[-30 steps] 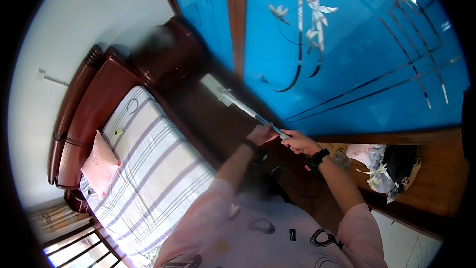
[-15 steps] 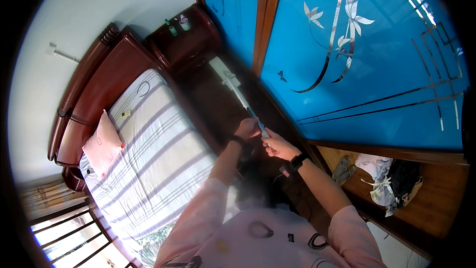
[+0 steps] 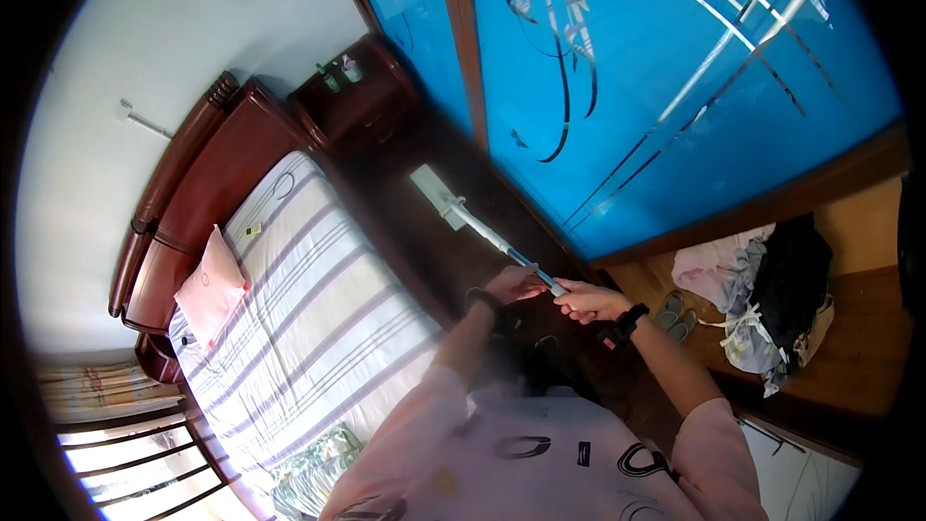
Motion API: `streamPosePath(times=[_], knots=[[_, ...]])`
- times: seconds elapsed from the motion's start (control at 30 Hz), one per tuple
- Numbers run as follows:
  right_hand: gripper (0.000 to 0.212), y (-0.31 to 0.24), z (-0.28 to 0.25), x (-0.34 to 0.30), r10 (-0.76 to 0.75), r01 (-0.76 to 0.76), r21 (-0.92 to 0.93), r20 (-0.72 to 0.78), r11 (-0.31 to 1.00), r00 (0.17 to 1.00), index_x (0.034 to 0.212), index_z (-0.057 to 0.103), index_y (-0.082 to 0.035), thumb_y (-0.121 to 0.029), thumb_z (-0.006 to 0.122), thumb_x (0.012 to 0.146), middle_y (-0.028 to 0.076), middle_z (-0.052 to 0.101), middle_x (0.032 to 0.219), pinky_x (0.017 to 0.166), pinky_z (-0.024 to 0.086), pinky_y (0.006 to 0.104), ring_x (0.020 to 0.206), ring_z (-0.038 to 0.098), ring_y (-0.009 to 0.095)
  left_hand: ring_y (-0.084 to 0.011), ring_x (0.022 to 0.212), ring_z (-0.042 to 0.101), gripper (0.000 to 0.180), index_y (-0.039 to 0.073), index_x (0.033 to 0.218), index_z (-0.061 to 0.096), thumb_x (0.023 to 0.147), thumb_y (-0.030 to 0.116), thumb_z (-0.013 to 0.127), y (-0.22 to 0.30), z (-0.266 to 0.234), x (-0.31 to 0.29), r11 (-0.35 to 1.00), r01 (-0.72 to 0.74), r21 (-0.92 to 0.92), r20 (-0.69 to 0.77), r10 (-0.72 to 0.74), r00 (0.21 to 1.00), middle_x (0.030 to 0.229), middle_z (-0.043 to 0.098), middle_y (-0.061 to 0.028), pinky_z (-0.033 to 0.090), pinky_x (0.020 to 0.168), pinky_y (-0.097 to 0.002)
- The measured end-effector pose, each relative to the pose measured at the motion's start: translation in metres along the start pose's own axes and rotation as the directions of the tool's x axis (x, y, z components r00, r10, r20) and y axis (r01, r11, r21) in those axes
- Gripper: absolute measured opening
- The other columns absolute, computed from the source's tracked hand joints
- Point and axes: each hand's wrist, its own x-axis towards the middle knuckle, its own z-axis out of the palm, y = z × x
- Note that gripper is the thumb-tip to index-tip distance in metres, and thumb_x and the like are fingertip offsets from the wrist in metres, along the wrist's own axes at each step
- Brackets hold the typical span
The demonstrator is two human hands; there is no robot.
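Note:
Both of my hands are closed around the handle of a flat mop, a pole with white and blue sections and a pale rectangular head. Lower on the pole is my left hand; my right hand grips near its upper end. The mop head lies against the dark floor of the narrow aisle, between the bed and the blue wardrobe doors. My palms and the pole inside them are partly hidden.
A dark wooden nightstand with small bottles stands at the aisle's far end. The bed carries a striped sheet and a pink pillow. On the right, grey slippers and a pile of clothes lie on a wooden surface.
My view has turned and shifted. In the picture, both hands and the mop sit farther right and lower, with the mop head lower in the aisle. Both hands keep their hold on the handle.

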Motion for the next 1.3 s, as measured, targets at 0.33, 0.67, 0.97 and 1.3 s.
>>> streamPosePath(times=[0.33, 0.67, 0.97, 1.3], knots=[[0.014, 0.041, -0.026, -0.012, 0.124, -0.122, -0.138, 0.006, 0.983, 0.992, 0.098, 0.047, -0.017, -0.025, 0.052, 0.088, -0.004, 0.043, 0.063, 0.041, 0.026, 0.0196, 0.048, 0.034, 0.006, -0.0224, 0.091, 0.063, 0.031, 0.002, 0.097, 0.06, 0.09, 0.032, 0.06, -0.05, 0.012, 0.006, 0.998, 0.068, -0.009, -0.112, -0.068, 0.991, 0.097, 0.062, -0.0109, 0.054, 0.081, -0.0332], [0.036, -0.024, 0.022, 0.05, 0.12, -0.106, -0.272, 0.035, 0.957, 0.992, 0.124, 0.047, -0.015, -0.026, 0.048, 0.089, -0.003, 0.046, 0.072, 0.051, 0.035, 0.0225, 0.059, 0.041, 0.007, -0.017, 0.092, 0.061, 0.034, 0.005, 0.104, 0.06, 0.093, 0.037, 0.055, -0.001, -0.055, -0.033, 0.999, 0.0, -0.042, -0.14, -0.006, 0.99, 0.103, 0.064, -0.0078, 0.049, 0.084, -0.029], [0.04, -0.108, 0.063, 0.13, 0.116, -0.113, -0.035, 0.102, 0.993, 0.988, 0.132, 0.039, -0.017, -0.015, 0.047, 0.093, -0.004, 0.044, 0.067, 0.038, 0.028, 0.0156, 0.047, 0.037, 0.001, -0.0181, 0.076, 0.064, 0.031, 0.004, 0.097, 0.06, 0.089, 0.034, 0.061, 0.074, -0.153, -0.045, 0.991, -0.062, -0.116, -0.165, 0.043, 0.985, 0.088, 0.065, -0.0091, 0.055, 0.07, -0.0319], [0.032, -0.13, 0.08, 0.195, 0.097, -0.19, 0.325, 0.282, 0.927, 0.954, 0.128, 0.04, -0.021, -0.016, 0.044, 0.096, -0.004, 0.042, 0.063, 0.034, 0.028, 0.0169, 0.04, 0.035, 0.002, -0.0159, 0.052, 0.059, 0.033, -0.001, 0.079, 0.062, 0.088, 0.031, 0.064, 0.117, -0.197, -0.055, 0.997, -0.066, -0.047, -0.418, 0.041, 0.908, 0.067, 0.062, -0.0084, 0.05, 0.046, -0.0249]])
